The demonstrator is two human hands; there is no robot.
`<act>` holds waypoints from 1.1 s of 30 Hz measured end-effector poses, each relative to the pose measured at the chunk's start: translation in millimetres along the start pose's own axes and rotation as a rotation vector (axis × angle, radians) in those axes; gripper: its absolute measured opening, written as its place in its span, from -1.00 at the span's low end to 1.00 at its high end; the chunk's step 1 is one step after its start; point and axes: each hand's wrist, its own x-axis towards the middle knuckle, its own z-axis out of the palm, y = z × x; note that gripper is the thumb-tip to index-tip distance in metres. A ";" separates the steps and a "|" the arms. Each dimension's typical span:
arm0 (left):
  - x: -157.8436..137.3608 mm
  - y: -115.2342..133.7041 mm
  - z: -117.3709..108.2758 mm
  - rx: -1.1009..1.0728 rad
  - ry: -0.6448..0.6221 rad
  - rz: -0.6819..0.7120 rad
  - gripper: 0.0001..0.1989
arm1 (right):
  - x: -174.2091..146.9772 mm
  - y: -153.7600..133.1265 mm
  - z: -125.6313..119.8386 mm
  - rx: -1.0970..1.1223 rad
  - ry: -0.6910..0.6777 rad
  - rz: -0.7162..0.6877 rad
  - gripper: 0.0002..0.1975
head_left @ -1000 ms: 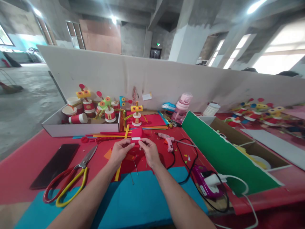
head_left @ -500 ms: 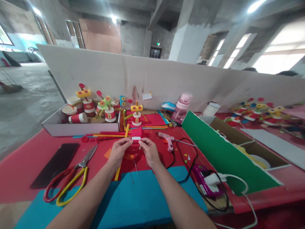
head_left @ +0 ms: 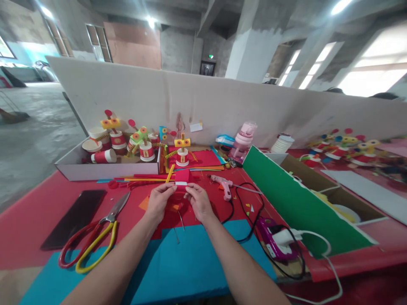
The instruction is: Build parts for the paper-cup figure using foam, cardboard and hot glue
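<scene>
Between my two hands is a small piece of red paper [head_left: 182, 175] with a white strip [head_left: 181, 183] across it. Its near edge is bent up along the white strip. My left hand [head_left: 160, 201] pinches the left end of that edge between thumb and fingertips. At the right end, my right hand [head_left: 197, 201] grips in the same way. Below the left hand lies orange paper [head_left: 144, 203]. Thin metal pins [head_left: 180, 220] rest on the table between the wrists. Just beyond the red paper stands a paper-cup robot figure [head_left: 182, 156] with a yellow head.
Large scissors [head_left: 110, 218] and a black phone-like slab [head_left: 74, 218] lie at left. A white box [head_left: 108, 171] holds several cup figures. To the right are a pink glue gun [head_left: 225, 186], a purple power socket [head_left: 276, 245] with cables, and a green-sided box [head_left: 299, 203].
The near edge of the red paper has turned up, so less of the white strip shows. A yellow strip beneath my left hand has gone from sight. Both hands stay nearly in place.
</scene>
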 end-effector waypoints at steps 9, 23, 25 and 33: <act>-1.8 0.3 0.7 0.101 -0.138 0.027 -0.68 | -4.2 -1.1 2.0 -0.121 0.011 -0.072 -0.77; -4.2 -0.2 3.5 -0.029 -0.117 -0.081 -0.72 | -3.0 0.9 -0.1 -0.124 -0.025 -0.029 -0.77; -3.4 -0.1 3.1 -0.027 -0.125 -0.091 -0.72 | -2.0 1.4 -0.6 -0.118 -0.017 -0.022 -0.76; -1.3 -2.9 1.1 -0.062 -0.166 -0.099 -0.74 | 1.5 5.6 -4.1 -0.104 -0.026 -0.017 -0.82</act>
